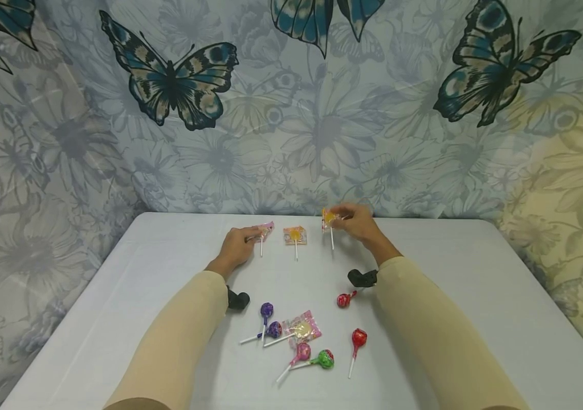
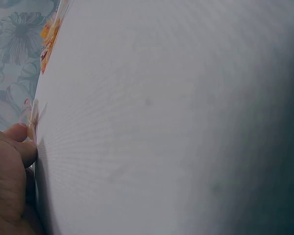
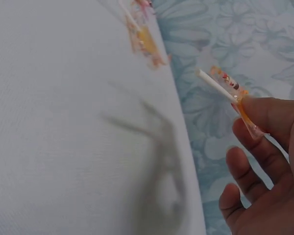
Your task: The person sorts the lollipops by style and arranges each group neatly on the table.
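Left hand (image 1: pixel 236 248) pinches a pink lollipop (image 1: pixel 268 229), right hand (image 1: pixel 360 222) a yellow lollipop (image 1: pixel 327 218), orange lollipop (image 1: pixel 295 235) between, red lollipops (image 1: pixel 359 337) nearer.

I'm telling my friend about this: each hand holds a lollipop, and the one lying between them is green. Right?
Not quite: the head view shows that the lollipop lying between the left hand and the right hand is orange, not green. The rest stands.

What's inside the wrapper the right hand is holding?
A yellow-orange candy shows through the clear wrapper, with its white stick poking out. The right hand covers part of the candy, so that part cannot be seen.
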A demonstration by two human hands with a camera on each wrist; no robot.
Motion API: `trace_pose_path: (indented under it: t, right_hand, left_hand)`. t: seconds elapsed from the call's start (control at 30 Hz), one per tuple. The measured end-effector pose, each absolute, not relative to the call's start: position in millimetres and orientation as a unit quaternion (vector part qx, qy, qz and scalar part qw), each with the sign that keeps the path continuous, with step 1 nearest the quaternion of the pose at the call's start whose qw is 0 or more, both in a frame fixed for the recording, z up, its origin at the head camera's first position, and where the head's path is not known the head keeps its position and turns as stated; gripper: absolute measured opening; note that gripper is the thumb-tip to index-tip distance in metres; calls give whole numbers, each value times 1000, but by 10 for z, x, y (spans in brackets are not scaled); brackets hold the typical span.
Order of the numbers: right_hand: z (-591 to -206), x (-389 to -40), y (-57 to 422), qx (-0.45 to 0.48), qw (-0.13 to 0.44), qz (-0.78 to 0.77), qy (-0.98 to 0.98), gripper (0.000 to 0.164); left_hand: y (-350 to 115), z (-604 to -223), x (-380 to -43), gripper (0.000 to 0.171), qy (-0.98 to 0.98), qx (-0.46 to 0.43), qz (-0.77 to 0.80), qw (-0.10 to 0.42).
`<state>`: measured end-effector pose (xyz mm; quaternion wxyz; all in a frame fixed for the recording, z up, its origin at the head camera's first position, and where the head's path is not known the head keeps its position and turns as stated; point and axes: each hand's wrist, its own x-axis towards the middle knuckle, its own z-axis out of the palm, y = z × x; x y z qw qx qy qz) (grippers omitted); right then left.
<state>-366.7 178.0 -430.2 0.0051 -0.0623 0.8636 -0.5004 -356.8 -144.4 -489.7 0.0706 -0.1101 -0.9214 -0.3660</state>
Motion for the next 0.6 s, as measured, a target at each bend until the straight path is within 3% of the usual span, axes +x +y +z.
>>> trace_pose_path:
  t: [0.6]
  right_hand:
    - [-4584, -3769, 1696, -62, 40, -400, 914, 31]
  left_hand:
    - [-1456, -4883, -3583, 28, -922, -121, -362, 65]
